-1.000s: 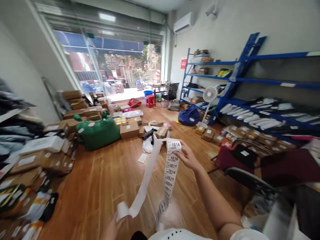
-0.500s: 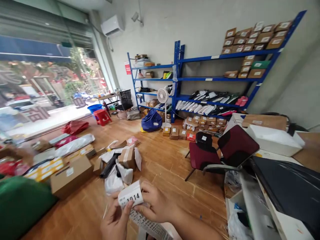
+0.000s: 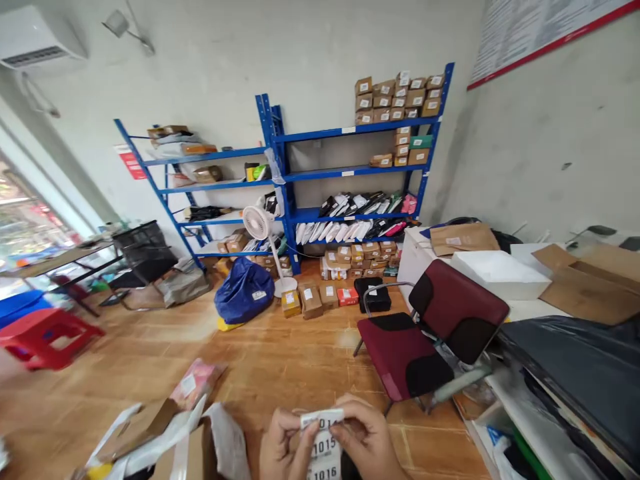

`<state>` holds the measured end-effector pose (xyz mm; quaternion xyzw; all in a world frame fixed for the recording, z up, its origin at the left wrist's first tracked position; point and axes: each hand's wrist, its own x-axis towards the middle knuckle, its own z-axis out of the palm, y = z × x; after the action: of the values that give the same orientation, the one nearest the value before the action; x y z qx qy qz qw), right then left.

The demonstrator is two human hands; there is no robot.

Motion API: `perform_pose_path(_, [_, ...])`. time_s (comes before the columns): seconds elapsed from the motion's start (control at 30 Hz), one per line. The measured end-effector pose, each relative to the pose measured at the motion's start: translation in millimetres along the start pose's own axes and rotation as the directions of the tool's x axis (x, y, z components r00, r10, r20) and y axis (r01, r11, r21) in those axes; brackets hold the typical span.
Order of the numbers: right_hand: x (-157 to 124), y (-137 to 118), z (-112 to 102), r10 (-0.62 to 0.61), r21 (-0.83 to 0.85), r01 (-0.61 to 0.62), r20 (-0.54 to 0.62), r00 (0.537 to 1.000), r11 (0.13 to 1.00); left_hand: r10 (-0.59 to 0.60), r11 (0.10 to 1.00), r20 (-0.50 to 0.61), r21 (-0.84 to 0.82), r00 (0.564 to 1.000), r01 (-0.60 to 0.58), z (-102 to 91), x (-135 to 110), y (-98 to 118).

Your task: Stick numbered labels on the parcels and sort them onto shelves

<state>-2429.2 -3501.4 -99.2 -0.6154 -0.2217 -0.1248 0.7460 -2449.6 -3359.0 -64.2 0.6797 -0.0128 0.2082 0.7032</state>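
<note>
Low in the head view, both my hands pinch the top of a white strip of numbered labels (image 3: 324, 445) printed 1014, 1015, 1016. My left hand (image 3: 283, 448) grips the strip's left edge with closed fingers. On the right edge, my right hand (image 3: 367, 440) closes thumb and fingers on the top label, which is bent over. The strip runs down out of the picture between my hands.
A dark red chair (image 3: 430, 333) stands just right of my hands, beside a desk (image 3: 505, 383) piled with a black bag, white box and cardboard. Blue shelving (image 3: 300, 173) with parcels lines the wall. A fan (image 3: 260, 227), blue sack (image 3: 244, 293), red stool (image 3: 43, 337) and open parcels (image 3: 170, 433) sit on the wooden floor.
My view has swung right from the shop front to the shelves and desk. The long strip, held up by my right hand earlier, is now gathered low between both hands.
</note>
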Motion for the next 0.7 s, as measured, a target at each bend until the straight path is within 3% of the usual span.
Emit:
perform_pose_path(0.1, [87,55,-38,0.077,0.070,-0.068,-0.127,0.989,0.995,0.105,0.993,0.079,0.037,0.991,-0.108,49.9,109,-42])
perform_pose_path(0.2, [190,97,-74,0.136,0.097,-0.122,-0.151,0.979,0.988,0.153,0.986,0.148,0.048,0.977,-0.161,91.5,213,-79])
perform_pose_path(0.33, [328,148,-104,0.149,0.102,-0.135,-0.145,0.978,0.986,0.079,0.996,0.057,0.026,0.995,-0.081,129.2,340,-126])
perform_pose_path(0.43, [419,199,-117,0.177,0.075,-0.166,-0.187,0.966,0.983,0.092,0.988,0.195,0.107,0.976,-0.114,152.4,435,-159])
perform_pose_path(0.6, [551,293,-157,0.224,0.010,-0.246,-0.455,0.862,0.969,0.176,0.956,0.370,0.157,0.912,-0.249,212.8,593,-215])
perform_pose_path(0.7, [623,332,-193,0.252,0.027,-0.286,-0.554,0.793,0.958,0.220,0.952,0.524,0.068,0.823,-0.298,265.6,686,-242])
